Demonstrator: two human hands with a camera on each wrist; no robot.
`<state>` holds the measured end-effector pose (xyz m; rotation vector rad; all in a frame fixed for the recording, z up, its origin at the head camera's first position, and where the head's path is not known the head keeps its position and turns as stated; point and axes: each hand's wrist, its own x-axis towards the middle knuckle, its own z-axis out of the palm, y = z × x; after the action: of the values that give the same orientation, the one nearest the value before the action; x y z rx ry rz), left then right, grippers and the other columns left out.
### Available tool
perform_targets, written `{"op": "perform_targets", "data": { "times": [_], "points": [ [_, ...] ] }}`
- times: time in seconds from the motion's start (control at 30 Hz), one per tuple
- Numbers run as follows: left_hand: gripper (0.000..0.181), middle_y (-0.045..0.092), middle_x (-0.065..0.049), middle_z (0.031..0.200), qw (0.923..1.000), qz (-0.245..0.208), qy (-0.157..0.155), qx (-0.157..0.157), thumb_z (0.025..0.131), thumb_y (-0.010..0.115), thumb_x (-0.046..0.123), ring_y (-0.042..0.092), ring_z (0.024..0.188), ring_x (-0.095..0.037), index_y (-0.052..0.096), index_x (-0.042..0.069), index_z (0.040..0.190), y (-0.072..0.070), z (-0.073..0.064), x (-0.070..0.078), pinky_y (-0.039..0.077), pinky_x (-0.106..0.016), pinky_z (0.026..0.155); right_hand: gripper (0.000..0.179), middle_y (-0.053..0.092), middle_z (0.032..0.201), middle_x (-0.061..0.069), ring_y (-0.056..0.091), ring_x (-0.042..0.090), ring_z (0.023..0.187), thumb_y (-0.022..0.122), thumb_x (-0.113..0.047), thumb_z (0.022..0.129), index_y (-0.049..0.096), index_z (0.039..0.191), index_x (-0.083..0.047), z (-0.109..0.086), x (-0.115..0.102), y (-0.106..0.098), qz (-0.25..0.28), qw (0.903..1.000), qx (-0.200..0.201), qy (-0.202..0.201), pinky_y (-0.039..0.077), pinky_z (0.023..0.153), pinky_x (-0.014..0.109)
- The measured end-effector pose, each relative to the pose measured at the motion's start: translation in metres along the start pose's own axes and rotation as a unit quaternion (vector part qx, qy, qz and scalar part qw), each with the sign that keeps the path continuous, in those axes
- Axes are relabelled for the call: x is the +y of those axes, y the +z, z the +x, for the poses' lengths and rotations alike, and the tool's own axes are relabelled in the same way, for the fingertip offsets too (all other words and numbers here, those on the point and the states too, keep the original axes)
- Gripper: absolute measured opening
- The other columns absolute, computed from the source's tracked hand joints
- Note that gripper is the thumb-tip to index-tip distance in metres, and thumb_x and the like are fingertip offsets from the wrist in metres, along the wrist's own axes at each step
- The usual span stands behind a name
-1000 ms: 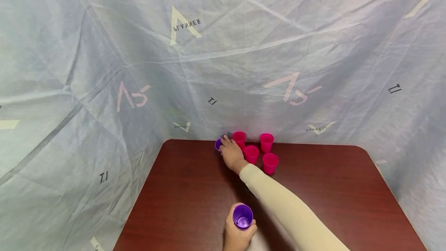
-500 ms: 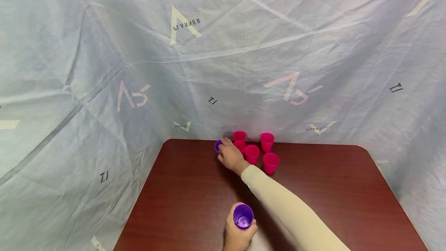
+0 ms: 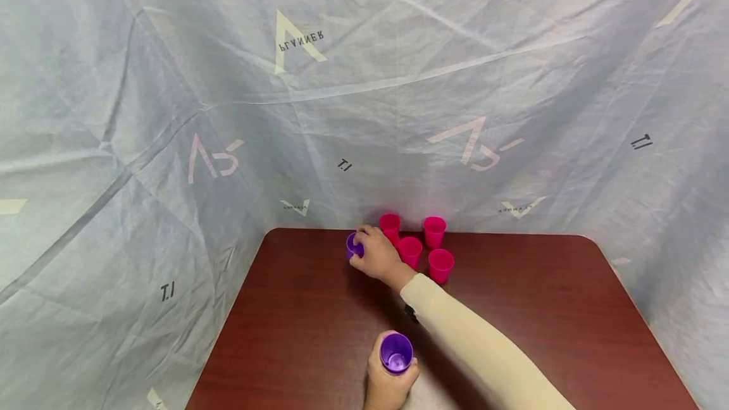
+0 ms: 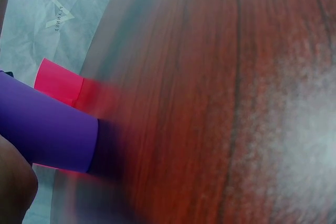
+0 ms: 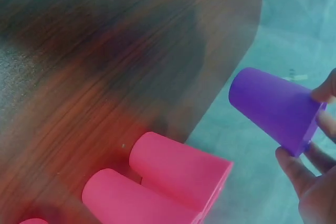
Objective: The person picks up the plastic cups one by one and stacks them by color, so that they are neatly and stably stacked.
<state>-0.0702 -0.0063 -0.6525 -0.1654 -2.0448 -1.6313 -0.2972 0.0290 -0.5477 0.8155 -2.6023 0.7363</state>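
Note:
In the head view, my left hand [image 3: 386,386] grips an upright purple cup [image 3: 396,354] near the front of the table, its open mouth facing up. Farther off, my right hand [image 3: 380,257] pinches a second purple cup [image 3: 350,248] by the rim at the back of the table, left of several pink cups [image 3: 410,250]. The right wrist view shows fingers [image 5: 294,174] and thumb on the wide rim of that purple cup [image 5: 275,106], whose base is raised off the wood. In the left wrist view, the other purple cup [image 4: 50,124] is close over the tabletop.
The pink cups stand upright in a cluster, one at the back right [image 3: 435,233] and one nearer [image 3: 441,266]. A brown wooden table [image 3: 296,321] ends against grey hanging sheets [image 3: 364,112] at the back and sides. My right sleeve crosses the table diagonally.
My right hand has lifted the far purple cup and drawn it slightly nearer and to the left. My left hand and its purple cup have stayed in place.

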Motion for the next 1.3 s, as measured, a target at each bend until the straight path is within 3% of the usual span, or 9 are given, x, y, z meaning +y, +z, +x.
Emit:
{"op": "perform_targets", "data": {
  "times": [0.13, 0.27, 0.4, 0.6, 0.77, 1.0, 1.17, 1.3],
  "points": [
    [0.071, 0.073, 0.012, 0.1, 1.0, 0.001, -0.002, 0.003, 0.06, 0.086, -0.007, 0.071, 0.09, -0.006, 0.067, 0.027, 0.12, 0.0, 0.0, 0.001, 0.057, -0.021, 0.085, 0.049, 0.063, 0.124, 0.009, 0.065, 0.027, 0.109, 0.081, -0.024, 0.077, 0.068, 0.121, -0.01, -0.007, 0.001, -0.006, 0.029, 0.9992, 0.013, 0.023, 0.059, 0.096, 0.038],
    [0.07, 0.073, 0.012, 0.1, 1.0, 0.0, -0.002, -0.001, 0.061, 0.087, -0.006, 0.071, 0.09, -0.006, 0.067, 0.027, 0.12, -0.001, 0.0, 0.002, 0.057, -0.022, 0.084, 0.056, 0.061, 0.127, 0.011, 0.065, 0.028, 0.111, 0.083, -0.021, 0.077, 0.067, 0.13, -0.009, -0.015, 0.002, -0.012, 0.051, 0.9979, 0.023, 0.034, 0.059, 0.097, 0.039],
    [0.066, 0.073, 0.01, 0.1, 1.0, -0.002, 0.007, -0.006, 0.062, 0.087, -0.005, 0.071, 0.09, -0.006, 0.067, 0.021, 0.119, -0.001, 0.0, 0.001, 0.058, -0.022, 0.084, 0.063, 0.06, 0.129, 0.013, 0.065, 0.03, 0.114, 0.083, -0.018, 0.077, 0.067, 0.138, -0.009, -0.023, 0.001, -0.02, 0.058, 0.9974, 0.039, 0.018, 0.059, 0.098, 0.04],
    [0.064, 0.073, 0.008, 0.1, 0.9997, -0.008, 0.021, -0.008, 0.062, 0.086, -0.006, 0.071, 0.09, -0.008, 0.067, 0.016, 0.119, -0.001, 0.0, -0.002, 0.058, -0.022, 0.084, 0.058, 0.061, 0.123, 0.011, 0.064, 0.026, 0.107, 0.084, -0.016, 0.074, 0.073, 0.131, -0.011, -0.036, -0.002, -0.029, 0.056, 0.9953, 0.076, -0.021, 0.06, 0.091, 0.038],
    [0.063, 0.073, 0.007, 0.101, 0.9996, -0.012, 0.022, -0.01, 0.063, 0.086, -0.006, 0.071, 0.091, -0.008, 0.067, 0.016, 0.119, 0.0, 0.0, -0.002, 0.058, -0.023, 0.085, 0.054, 0.058, 0.121, 0.009, 0.059, 0.024, 0.108, 0.086, -0.023, 0.075, 0.074, 0.126, -0.013, -0.045, 0.0, -0.03, 0.053, 0.9949, 0.083, -0.023, 0.058, 0.085, 0.035],
    [0.058, 0.073, 0.008, 0.101, 0.9991, -0.02, 0.034, -0.01, 0.062, 0.085, -0.006, 0.071, 0.089, -0.009, 0.067, 0.001, 0.116, 0.002, 0.0, -0.004, 0.058, -0.022, 0.084, 0.053, 0.054, 0.119, 0.008, 0.056, 0.024, 0.11, 0.086, -0.026, 0.072, 0.072, 0.122, -0.014, -0.056, 0.001, -0.037, 0.073, 0.9908, 0.108, -0.035, 0.056, 0.081, 0.036],
    [0.06, 0.073, 0.001, 0.1, 0.9979, -0.031, 0.056, -0.008, 0.062, 0.086, -0.008, 0.071, 0.089, -0.011, 0.066, 0.005, 0.117, 0.002, 0.002, -0.005, 0.057, -0.022, 0.085, 0.054, 0.054, 0.118, 0.007, 0.055, 0.024, 0.11, 0.086, -0.027, 0.071, 0.072, 0.122, -0.013, -0.064, 0.0, -0.043, 0.086, 0.9865, 0.13, -0.05, 0.056, 0.085, 0.038],
    [0.061, 0.073, 0.001, 0.101, 0.9983, -0.026, 0.051, -0.01, 0.063, 0.086, -0.007, 0.071, 0.091, -0.011, 0.066, 0.008, 0.118, 0.001, 0.001, -0.004, 0.057, -0.021, 0.087, 0.055, 0.054, 0.116, 0.007, 0.056, 0.023, 0.106, 0.086, -0.029, 0.071, 0.072, 0.122, -0.012, -0.072, 0.001, -0.045, 0.092, 0.9846, 0.138, -0.055, 0.055, 0.085, 0.037]
  ]
}}
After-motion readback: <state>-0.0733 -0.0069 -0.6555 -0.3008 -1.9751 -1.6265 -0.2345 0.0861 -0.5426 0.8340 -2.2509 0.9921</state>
